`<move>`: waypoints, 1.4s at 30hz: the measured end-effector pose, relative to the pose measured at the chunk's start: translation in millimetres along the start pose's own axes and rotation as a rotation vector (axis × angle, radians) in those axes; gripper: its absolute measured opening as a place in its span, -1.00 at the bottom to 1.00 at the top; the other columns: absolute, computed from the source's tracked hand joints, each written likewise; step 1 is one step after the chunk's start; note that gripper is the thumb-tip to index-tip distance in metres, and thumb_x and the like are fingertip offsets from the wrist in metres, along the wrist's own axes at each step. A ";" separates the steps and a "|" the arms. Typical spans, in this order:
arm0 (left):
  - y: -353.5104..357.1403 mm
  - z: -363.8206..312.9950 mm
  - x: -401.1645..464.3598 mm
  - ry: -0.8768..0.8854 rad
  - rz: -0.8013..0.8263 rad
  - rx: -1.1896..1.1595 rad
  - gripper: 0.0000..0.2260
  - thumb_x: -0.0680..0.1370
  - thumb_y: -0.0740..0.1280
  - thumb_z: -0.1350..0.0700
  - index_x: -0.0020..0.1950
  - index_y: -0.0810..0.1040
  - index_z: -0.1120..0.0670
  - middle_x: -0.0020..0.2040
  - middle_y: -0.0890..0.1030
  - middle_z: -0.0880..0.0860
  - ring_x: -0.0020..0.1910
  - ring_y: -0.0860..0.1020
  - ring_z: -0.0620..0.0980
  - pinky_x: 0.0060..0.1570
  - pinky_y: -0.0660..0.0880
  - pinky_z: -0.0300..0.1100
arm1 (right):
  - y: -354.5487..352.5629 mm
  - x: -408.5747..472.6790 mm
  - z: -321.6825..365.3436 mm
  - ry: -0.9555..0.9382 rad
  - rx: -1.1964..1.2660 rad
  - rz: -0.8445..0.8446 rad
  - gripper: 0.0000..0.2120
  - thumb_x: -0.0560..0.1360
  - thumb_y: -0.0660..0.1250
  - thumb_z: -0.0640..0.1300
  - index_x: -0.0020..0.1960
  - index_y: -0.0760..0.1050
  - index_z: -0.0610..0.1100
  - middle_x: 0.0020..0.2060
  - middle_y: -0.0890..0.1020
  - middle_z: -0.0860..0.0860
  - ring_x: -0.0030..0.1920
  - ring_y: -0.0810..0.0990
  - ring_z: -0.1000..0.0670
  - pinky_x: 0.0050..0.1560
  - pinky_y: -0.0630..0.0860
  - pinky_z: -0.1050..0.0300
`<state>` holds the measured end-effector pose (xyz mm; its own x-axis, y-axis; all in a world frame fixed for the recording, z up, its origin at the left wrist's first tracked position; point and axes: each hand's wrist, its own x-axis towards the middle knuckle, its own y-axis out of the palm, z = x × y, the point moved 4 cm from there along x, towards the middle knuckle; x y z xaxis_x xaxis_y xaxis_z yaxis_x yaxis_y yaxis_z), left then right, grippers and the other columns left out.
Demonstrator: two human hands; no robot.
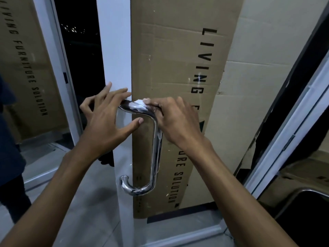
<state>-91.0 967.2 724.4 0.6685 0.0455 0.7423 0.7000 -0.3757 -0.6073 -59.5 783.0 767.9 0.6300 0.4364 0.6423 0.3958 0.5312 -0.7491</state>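
**Two hands at the top bend of a chrome door handle**

Head view: a polished chrome tubular pull handle (155,148) is fixed to the white-painted stile of a glazed door (115,50). It runs out from the stile at the top, turns down in a long upright bar, and curls back in a hook near the bottom.

The right hand (176,122) sits on the upper bend. Its fingers are curled and pinch a small crumpled white scrap (140,102) against the metal. Whether the scrap is film, tape or paper cannot be told.

The left hand (105,122) is spread wide and holds nothing. Its straight fingers (121,91) lie across the stile just above the handle's upper arm, and its thumb points along beneath that arm.

Behind the glass, right behind the handle, stands a tall brown cardboard sheet printed with black capitals (169,59), and it fills the pane. A paler cardboard panel (267,68) leans beside it on the right. Further right, a second white frame with a dark edge (293,122) slants across.

Left of the stile is a dark gap (80,41) with a few small lights. Beyond it, another white-framed glass leaf (53,68) mirrors the lettered cardboard. A person in dark clothing (10,139) stands at the far left edge, on the grey tiled floor (89,202).
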 end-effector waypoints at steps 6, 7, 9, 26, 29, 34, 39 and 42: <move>3.2 -1.8 -7.6 0.032 0.017 0.073 -0.35 0.53 0.29 -0.28 0.59 0.34 -0.07 0.59 0.38 -0.04 0.69 -0.03 -0.09 0.50 -0.17 -0.02 | 2.2 -9.5 -0.9 0.025 -0.011 -0.006 -0.65 0.71 0.22 0.06 0.48 0.48 0.20 0.04 0.74 0.05 -0.06 0.67 -0.01 -0.40 0.19 0.34; 3.1 -2.2 -7.4 0.031 0.013 0.085 -0.36 0.54 0.28 -0.27 0.58 0.35 -0.07 0.58 0.39 -0.04 0.69 -0.03 -0.10 0.51 -0.18 0.00 | 3.4 -6.4 -4.7 0.046 0.005 -0.021 -0.66 0.71 0.22 0.07 0.46 0.49 0.21 0.05 0.74 0.05 -0.05 0.67 -0.02 -0.38 0.29 0.29; 3.8 -4.1 -7.3 0.035 0.005 0.097 -0.38 0.54 0.28 -0.24 0.57 0.36 -0.07 0.57 0.41 -0.05 0.69 -0.03 -0.10 0.51 -0.18 0.00 | 7.1 -1.9 -2.6 0.039 0.041 -0.023 -0.67 0.71 0.24 0.04 0.45 0.51 0.20 0.03 0.75 0.04 -0.13 0.65 0.00 -0.36 0.40 0.20; 7.0 -8.6 -8.4 0.007 0.017 0.097 -0.35 0.52 0.29 -0.13 0.62 0.32 -0.04 0.62 0.32 -0.08 0.68 -0.01 -0.10 0.54 -0.19 0.05 | 11.9 -10.3 -13.4 0.075 0.126 -0.091 -0.71 0.69 0.29 0.05 0.39 0.56 0.20 -0.09 0.76 0.08 -0.25 0.66 0.04 -0.38 0.43 0.24; 5.9 -9.7 -7.9 -0.002 0.024 0.083 -0.33 0.50 0.29 -0.11 0.62 0.32 -0.03 0.62 0.32 -0.08 0.68 -0.01 -0.09 0.55 -0.16 0.10 | 13.8 -23.3 -11.6 0.087 0.087 -0.125 -0.71 0.70 0.29 0.05 0.41 0.55 0.19 -0.29 0.69 0.07 -0.49 0.36 0.17 -0.54 0.16 0.35; 5.6 -13.1 -5.8 -0.004 0.035 0.104 -0.33 0.48 0.28 -0.09 0.61 0.34 -0.02 0.62 0.33 -0.08 0.68 0.00 -0.10 0.54 -0.24 0.00 | 16.4 -21.6 -16.0 0.132 0.140 -0.120 -0.69 0.70 0.28 0.06 0.42 0.54 0.19 -0.06 0.77 0.07 -0.28 0.65 0.08 -0.47 0.23 0.36; 5.8 -12.4 -7.2 -0.031 0.038 0.107 -0.30 0.46 0.27 -0.08 0.63 0.30 -0.06 0.64 0.28 -0.10 0.68 -0.01 -0.11 0.53 -0.27 -0.01 | 22.0 -36.1 -12.3 0.183 0.188 -0.188 -0.70 0.70 0.27 0.07 0.41 0.54 0.23 -0.24 0.73 0.05 -0.46 0.47 0.15 -0.52 0.17 0.30; 7.6 -13.2 -8.2 -0.040 0.030 0.100 -0.29 0.46 0.28 -0.06 0.63 0.30 -0.06 0.64 0.28 -0.11 0.68 -0.01 -0.12 0.52 -0.27 -0.02 | 23.7 -26.8 -13.2 0.192 0.189 -0.199 -0.71 0.70 0.28 0.06 0.39 0.56 0.20 -0.10 0.77 0.06 -0.32 0.62 0.08 -0.47 0.27 0.29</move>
<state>-94.5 951.8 717.4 0.6980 0.0735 0.7123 0.6995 -0.2831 -0.6562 -58.1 774.3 730.8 0.6744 0.1758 0.7171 0.4037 0.7254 -0.5575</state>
